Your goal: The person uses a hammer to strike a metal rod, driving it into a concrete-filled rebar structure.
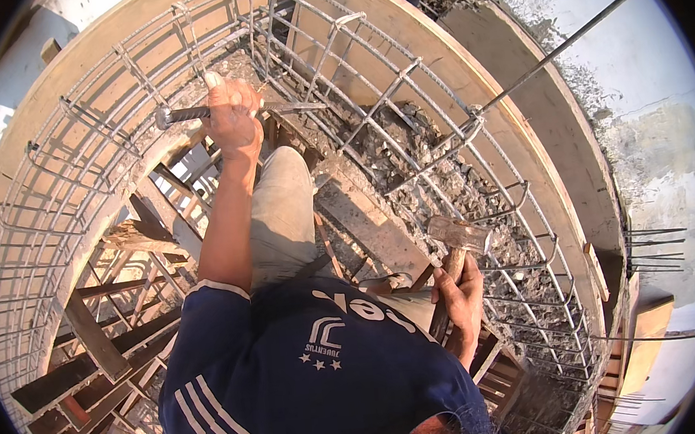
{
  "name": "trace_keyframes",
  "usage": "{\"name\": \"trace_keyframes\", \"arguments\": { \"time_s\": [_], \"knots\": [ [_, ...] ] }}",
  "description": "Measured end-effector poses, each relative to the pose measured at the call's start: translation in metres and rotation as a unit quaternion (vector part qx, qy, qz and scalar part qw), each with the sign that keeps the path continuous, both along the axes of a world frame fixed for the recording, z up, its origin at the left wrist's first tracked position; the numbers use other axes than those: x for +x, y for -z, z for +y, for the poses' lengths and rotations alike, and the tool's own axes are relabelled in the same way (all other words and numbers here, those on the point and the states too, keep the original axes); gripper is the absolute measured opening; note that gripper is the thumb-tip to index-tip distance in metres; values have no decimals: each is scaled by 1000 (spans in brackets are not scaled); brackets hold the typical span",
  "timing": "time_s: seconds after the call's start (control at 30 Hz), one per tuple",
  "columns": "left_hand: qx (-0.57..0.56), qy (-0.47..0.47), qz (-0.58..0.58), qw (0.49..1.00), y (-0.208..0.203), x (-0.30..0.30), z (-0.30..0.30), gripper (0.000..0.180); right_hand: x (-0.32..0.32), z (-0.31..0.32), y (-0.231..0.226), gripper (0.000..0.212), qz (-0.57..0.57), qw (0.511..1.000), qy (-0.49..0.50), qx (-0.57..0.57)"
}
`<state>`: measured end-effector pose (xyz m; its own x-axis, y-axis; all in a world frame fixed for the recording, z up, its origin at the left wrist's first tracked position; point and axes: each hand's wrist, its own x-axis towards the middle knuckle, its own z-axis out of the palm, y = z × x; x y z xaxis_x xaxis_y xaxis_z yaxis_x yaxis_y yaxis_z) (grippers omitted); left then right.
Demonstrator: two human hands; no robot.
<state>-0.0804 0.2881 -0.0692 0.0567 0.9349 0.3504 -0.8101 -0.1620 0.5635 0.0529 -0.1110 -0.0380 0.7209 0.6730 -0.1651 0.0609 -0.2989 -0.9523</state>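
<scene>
My left hand (232, 121) is closed round a steel chisel (186, 115) with a ribbed shank. Its blunt, flattened head sticks out to the left of the fist, and its narrow tip points right, over the rebar cage (430, 174). Lower right, my right hand (462, 296) grips the short wooden handle of a hammer (457, 233). The heavy, worn metal head is uppermost, above broken concrete (477, 199) in the cage. Chisel and hammer are well apart.
Curved formwork boards (512, 135) flank the cage. A long steel rod (571, 44) slants up to the right, and bar ends (656, 242) jut from the wall. Beams and scaffolding (95, 335) lie below left; a plank (376, 223) crosses the middle.
</scene>
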Motion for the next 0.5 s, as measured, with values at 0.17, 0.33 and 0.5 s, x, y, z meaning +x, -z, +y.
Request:
{"name": "trace_keyframes", "arguments": {
  "time_s": [0.17,0.33,0.5],
  "knots": [
    [-61,-46,-5,997,49,45,32,54,8,2,5,22,-24,999,-20,-28],
    [-67,-18,-18,997,50,73,58,46,-1,7,11,21,26,999,-11,-15],
    [-95,40,-14,995,20,16,13,55,2,8,22,21,35,999,-3,-18]
  ]
}}
